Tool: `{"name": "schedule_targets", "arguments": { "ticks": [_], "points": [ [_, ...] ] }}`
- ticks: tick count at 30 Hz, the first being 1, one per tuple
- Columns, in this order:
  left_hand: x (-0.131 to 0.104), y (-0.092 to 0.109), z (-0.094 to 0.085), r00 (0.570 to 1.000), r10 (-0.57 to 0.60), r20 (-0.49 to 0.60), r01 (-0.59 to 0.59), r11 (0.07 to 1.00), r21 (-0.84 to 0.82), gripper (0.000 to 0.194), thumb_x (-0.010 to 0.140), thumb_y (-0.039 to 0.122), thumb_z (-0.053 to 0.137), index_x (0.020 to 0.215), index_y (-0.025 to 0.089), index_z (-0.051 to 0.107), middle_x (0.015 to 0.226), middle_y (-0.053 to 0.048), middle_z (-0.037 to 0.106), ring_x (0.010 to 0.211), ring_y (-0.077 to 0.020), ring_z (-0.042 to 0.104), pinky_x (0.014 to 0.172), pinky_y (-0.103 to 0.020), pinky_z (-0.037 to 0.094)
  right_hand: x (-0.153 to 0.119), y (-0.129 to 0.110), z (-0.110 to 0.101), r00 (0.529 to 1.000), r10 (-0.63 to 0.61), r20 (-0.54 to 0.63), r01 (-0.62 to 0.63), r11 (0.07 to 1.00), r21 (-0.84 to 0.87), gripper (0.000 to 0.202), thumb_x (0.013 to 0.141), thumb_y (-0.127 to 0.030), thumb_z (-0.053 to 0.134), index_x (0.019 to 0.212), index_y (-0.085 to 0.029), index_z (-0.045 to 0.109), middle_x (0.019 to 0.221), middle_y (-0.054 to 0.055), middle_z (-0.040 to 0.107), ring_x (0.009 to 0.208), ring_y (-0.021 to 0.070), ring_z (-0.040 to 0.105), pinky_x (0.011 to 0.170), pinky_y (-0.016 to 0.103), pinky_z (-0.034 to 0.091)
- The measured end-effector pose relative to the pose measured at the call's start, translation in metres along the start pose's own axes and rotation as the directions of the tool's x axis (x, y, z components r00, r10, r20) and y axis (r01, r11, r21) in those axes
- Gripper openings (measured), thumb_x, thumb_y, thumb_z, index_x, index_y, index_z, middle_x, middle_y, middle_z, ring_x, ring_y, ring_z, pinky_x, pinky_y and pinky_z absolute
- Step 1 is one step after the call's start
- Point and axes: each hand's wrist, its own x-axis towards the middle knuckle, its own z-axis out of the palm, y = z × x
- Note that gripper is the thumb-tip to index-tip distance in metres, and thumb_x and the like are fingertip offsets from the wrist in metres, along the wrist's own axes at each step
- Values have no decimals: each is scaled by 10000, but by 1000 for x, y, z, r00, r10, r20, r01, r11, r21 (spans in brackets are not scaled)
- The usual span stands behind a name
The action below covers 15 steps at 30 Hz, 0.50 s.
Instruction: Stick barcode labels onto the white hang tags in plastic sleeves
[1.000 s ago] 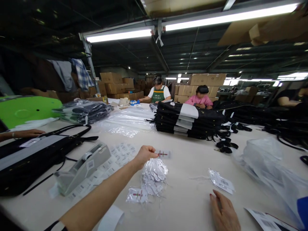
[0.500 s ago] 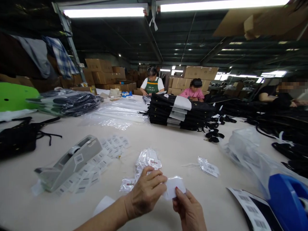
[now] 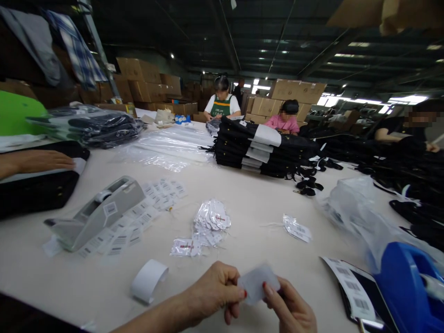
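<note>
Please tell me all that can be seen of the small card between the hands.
The small card is flat, whitish-grey and roughly rectangular; its visible face shows no readable print. I cannot tell if it is paper or plastic. It is held slanted near the bottom of the picture: the left hand pinches its left end, and the right hand grips its right end, thumb over its face.

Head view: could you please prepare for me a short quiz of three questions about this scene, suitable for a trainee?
1. True or false: the left hand and the right hand both hold the white card.
2. Which lie right beside the grey tape dispenser? A. cardboard boxes B. barcode labels C. black bags
3. Fill in: the apron seen across the table is mainly ____.

Key: 1 true; 2 B; 3 green.
</note>
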Motion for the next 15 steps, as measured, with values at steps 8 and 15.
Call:
{"name": "schedule_targets", "arguments": {
  "ticks": [8,15],
  "points": [
    [2,-21,16,996,-37,-83,34,999,-39,206,527,366,511,533,163,476,396,41,490,272,-48,352,298,-167,265,4,19,-5,988,144,-51,-139,985,99,342,517,-477,756,550,-154,650,480,-26,508,505,92,397,493,215,333],
    [7,-29,23,995,-39,-88,32,996,-85,207,537,362,519,531,162,464,398,41,494,271,-44,351,295,-161,253,-7,29,3,956,293,-30,-280,934,224,341,427,-435,806,541,-145,667,471,-6,578,469,100,443,487,239,382]
  ]
}}
